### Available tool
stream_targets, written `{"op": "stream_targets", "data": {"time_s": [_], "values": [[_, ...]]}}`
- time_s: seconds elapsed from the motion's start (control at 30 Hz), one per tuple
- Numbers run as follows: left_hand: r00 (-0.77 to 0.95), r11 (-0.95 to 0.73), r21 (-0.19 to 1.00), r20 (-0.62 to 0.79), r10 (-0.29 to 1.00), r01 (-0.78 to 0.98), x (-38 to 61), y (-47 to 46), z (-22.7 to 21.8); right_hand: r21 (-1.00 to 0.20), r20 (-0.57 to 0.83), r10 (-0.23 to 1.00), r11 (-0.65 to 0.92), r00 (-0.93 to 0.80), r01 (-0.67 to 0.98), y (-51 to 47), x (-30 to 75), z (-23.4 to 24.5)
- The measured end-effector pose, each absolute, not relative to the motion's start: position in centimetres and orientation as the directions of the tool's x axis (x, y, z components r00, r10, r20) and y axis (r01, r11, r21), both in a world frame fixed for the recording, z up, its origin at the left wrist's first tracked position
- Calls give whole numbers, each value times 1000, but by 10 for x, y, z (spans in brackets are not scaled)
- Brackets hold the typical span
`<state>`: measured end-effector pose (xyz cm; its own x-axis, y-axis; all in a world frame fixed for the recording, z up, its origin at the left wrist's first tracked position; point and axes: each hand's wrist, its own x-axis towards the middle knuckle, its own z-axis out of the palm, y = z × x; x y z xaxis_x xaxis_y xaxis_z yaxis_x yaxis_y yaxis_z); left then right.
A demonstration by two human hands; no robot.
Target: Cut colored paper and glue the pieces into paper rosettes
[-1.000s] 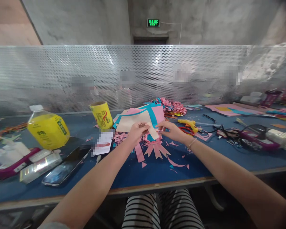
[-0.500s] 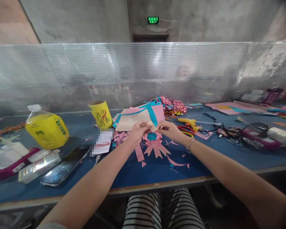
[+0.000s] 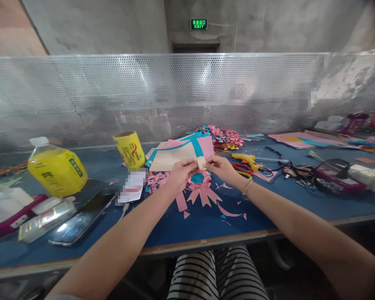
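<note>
Between my hands is a small cream paper piece (image 3: 201, 162), held up just above the table. My left hand (image 3: 184, 171) pinches its left side, and the fingertips of my right hand (image 3: 219, 166) grip its right edge. Right below lies a pink paper rosette (image 3: 202, 189) with a blue round centre and several notched ribbon tails. A stack of cream, blue and pink paper sheets (image 3: 176, 156) rests behind my left hand. Pink paper scraps (image 3: 158, 183) and a pink strip (image 3: 181, 201) lie around the rosette.
On the left stand a yellow jug (image 3: 58, 168) and a yellow tape roll (image 3: 129, 150); two phones (image 3: 83, 218) lie nearer. To the right are yellow-handled scissors (image 3: 245, 160), red-handled scissors (image 3: 242, 168) and a purple device (image 3: 340, 179). Finished rosettes (image 3: 226, 136) are piled behind, before a perforated metal screen (image 3: 187, 96).
The cream piece has turned to show more of its face between my fingertips. My hands stay close together over the rosette, and the view has shifted slightly.
</note>
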<state>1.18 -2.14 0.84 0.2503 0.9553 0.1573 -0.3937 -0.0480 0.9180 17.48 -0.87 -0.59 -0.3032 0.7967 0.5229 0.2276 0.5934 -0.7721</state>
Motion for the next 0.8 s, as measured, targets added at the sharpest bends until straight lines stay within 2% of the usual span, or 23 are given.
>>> {"op": "stream_targets", "data": {"time_s": [0.5, 0.8], "values": [[281, -32, 920, 152, 948, -390, 17, -30, 14, -760, 526, 806, 589, -271, 275, -9, 176, -4], [203, -124, 963, 175, 963, -241, 17, -27, 9, -775, 502, 823, 565, -267, 284, -11, 173, -2]]}}
